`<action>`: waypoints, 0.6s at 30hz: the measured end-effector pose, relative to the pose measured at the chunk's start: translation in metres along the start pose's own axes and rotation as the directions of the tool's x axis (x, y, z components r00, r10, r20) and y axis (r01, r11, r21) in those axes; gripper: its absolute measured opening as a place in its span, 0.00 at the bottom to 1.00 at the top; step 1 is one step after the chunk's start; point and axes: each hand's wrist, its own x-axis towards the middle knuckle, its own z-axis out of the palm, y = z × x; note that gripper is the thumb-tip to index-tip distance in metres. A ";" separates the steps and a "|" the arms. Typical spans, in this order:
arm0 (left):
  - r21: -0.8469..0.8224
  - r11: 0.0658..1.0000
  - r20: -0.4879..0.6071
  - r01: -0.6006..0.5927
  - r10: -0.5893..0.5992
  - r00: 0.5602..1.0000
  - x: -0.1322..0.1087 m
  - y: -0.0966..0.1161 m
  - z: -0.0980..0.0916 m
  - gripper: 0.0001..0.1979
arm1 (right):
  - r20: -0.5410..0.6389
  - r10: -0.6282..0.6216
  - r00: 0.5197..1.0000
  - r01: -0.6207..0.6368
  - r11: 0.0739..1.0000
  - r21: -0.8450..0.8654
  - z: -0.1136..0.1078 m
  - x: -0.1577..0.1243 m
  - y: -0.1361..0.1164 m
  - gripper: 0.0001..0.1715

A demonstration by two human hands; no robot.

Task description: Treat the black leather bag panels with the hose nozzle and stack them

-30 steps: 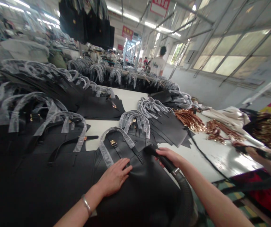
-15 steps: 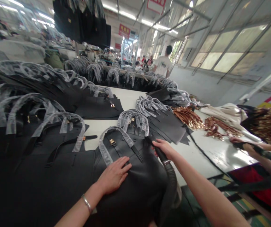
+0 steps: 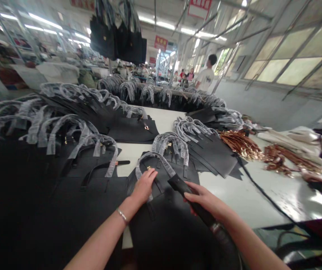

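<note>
A black bag (image 3: 172, 221) lies flat in front of me, its arched handle (image 3: 156, 154) wrapped in clear plastic. My left hand (image 3: 143, 186) is closed at the bag's narrow strap, fingertips beside a gold clasp (image 3: 149, 168); the exact grip is partly hidden. My right hand (image 3: 202, 198) is wrapped round a black flat-ended hose nozzle (image 3: 181, 187). Its tip lies over the right foot of the handle. Behind the nozzle, a dark hose (image 3: 225, 240) runs down to the lower right.
More black bag panels with plastic-wrapped handles (image 3: 56, 127) overlap at the left. Fanned panels (image 3: 214, 153) lie ahead on the right, beside brown straps with gold ends (image 3: 241, 144). A black cable (image 3: 259, 191) crosses the white table (image 3: 234, 198). Finished-looking bags (image 3: 118, 41) hang overhead.
My left hand has moved from lying flat on the bag up to the strap and clasp. The nozzle in my right hand has come over the handle's right foot. The view has shifted left.
</note>
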 end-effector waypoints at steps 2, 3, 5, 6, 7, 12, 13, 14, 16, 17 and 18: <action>0.077 0.995 0.089 -0.057 0.050 0.995 0.021 -0.018 -0.011 0.28 | 0.014 -0.010 1.000 0.010 1.000 -0.022 0.011 0.001 0.001 0.43; 0.105 0.988 0.156 -0.110 0.092 0.983 0.030 -0.025 -0.017 0.26 | 0.019 -0.019 1.000 0.020 0.999 -0.036 0.016 0.002 0.002 0.44; 0.156 0.966 0.267 -0.204 0.158 0.951 0.044 -0.033 -0.028 0.21 | 0.023 -0.036 0.999 0.037 0.997 -0.064 0.021 0.003 0.008 0.44; 0.179 0.955 0.302 -0.237 0.176 0.937 0.049 -0.035 -0.032 0.18 | 0.023 -0.042 0.999 0.044 0.996 -0.077 0.022 0.004 0.011 0.44; 0.200 0.944 0.323 -0.261 0.188 0.928 0.053 -0.036 -0.036 0.14 | 0.022 -0.045 0.999 0.047 0.995 -0.087 0.023 0.004 0.015 0.44; 0.191 0.927 0.350 -0.322 0.242 0.905 0.055 -0.034 -0.049 0.09 | 0.016 -0.028 0.999 0.029 0.992 -0.127 0.019 -0.001 0.028 0.43; 0.182 0.929 0.361 -0.324 0.243 0.900 0.053 -0.032 -0.052 0.09 | 0.016 -0.023 1.000 0.025 0.991 -0.131 0.018 -0.003 0.029 0.42; 0.174 0.933 0.373 -0.315 0.234 0.898 0.050 -0.028 -0.055 0.08 | 0.014 -0.021 1.000 0.023 0.991 -0.136 0.016 -0.005 0.029 0.42; 0.156 0.956 0.385 -0.249 0.174 0.906 0.043 -0.017 -0.062 0.06 | 0.004 -0.027 1.000 0.028 0.990 -0.135 0.014 -0.010 0.029 0.42; 0.137 0.974 0.371 -0.182 0.120 0.921 0.039 -0.010 -0.066 0.05 | 0.000 -0.035 0.999 0.035 0.991 -0.127 0.012 -0.012 0.028 0.42; 0.100 0.991 0.347 -0.086 0.046 0.937 0.035 -0.004 -0.068 0.04 | 0.000 -0.043 0.999 0.043 0.993 -0.114 0.011 -0.015 0.028 0.42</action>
